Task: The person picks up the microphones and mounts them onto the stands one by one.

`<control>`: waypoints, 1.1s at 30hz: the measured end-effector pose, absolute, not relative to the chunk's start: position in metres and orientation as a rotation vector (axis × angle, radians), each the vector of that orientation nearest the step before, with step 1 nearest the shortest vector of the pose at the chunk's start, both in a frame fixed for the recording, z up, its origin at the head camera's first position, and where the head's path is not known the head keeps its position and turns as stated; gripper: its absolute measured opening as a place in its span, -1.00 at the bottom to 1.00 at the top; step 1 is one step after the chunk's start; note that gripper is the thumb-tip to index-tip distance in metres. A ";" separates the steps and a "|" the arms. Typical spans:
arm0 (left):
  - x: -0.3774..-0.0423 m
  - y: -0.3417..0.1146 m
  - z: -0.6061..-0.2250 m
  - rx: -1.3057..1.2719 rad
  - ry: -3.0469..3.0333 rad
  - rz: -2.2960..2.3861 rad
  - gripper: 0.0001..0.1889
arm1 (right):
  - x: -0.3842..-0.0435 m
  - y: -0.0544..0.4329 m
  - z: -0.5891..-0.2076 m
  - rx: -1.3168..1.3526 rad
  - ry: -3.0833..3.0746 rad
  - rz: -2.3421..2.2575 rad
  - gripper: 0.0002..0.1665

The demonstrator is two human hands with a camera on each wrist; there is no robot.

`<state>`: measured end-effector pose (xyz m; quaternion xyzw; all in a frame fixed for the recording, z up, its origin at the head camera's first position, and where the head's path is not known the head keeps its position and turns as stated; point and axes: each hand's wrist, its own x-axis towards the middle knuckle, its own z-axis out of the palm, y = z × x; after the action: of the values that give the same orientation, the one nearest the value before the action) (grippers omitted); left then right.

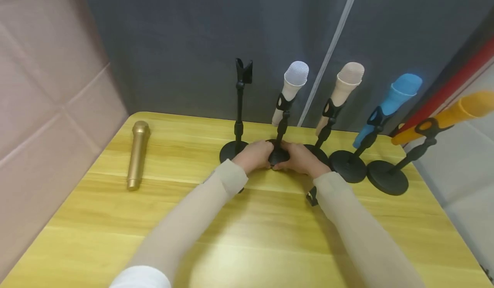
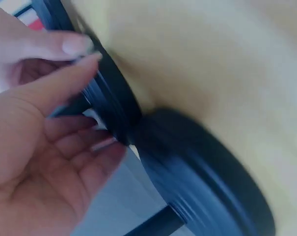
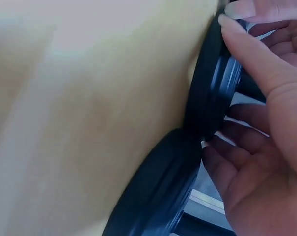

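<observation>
A black desktop microphone stand stands between my two hands, its clip holding a white microphone (image 1: 296, 74) tilted up to the right. My left hand (image 1: 254, 156) grips the left side of its round base (image 1: 278, 155), and my right hand (image 1: 302, 158) holds the right side. The thumbs meet at the front rim, plain in the left wrist view on the base edge (image 2: 114, 93); the other fingers curl behind it. In the right wrist view, the neighbouring base (image 3: 155, 189) lies right against the gripped one. Left of the hands is a stand (image 1: 239, 108) with a bare clip.
Stands with a beige microphone (image 1: 349, 76), a blue one (image 1: 401, 91) and an orange one (image 1: 463, 108) line the right. A gold microphone (image 1: 137, 155) lies on the wooden table (image 1: 185, 151) at left. Beside the right sleeve a black piece (image 1: 311, 197) shows, partly covered. A grey panel (image 1: 193, 43) rises behind.
</observation>
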<state>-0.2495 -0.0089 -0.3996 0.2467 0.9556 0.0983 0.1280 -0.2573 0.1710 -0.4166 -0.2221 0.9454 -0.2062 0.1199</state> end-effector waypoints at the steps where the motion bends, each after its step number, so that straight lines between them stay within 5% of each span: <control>1: -0.244 -0.010 -0.400 0.713 2.780 0.261 -0.55 | -0.255 0.172 -0.418 -0.649 2.765 -0.607 -0.04; 8: -0.208 -0.023 -0.395 0.750 2.736 0.358 -0.36 | -0.231 0.176 -0.417 -0.519 2.915 -0.731 -0.13; 24: -0.151 -0.113 -0.358 0.658 2.887 0.689 -0.73 | -0.195 0.159 -0.390 -0.567 2.846 -1.135 -0.30; 33: -0.153 -0.196 -0.351 0.157 2.906 0.987 -0.35 | -0.194 0.140 -0.373 -0.610 2.707 -1.224 -0.27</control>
<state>-0.1528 -0.1964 -0.3506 0.0511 0.9451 0.3210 0.0341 -0.1939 0.1404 -0.3730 -0.2007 0.8913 -0.4030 0.0543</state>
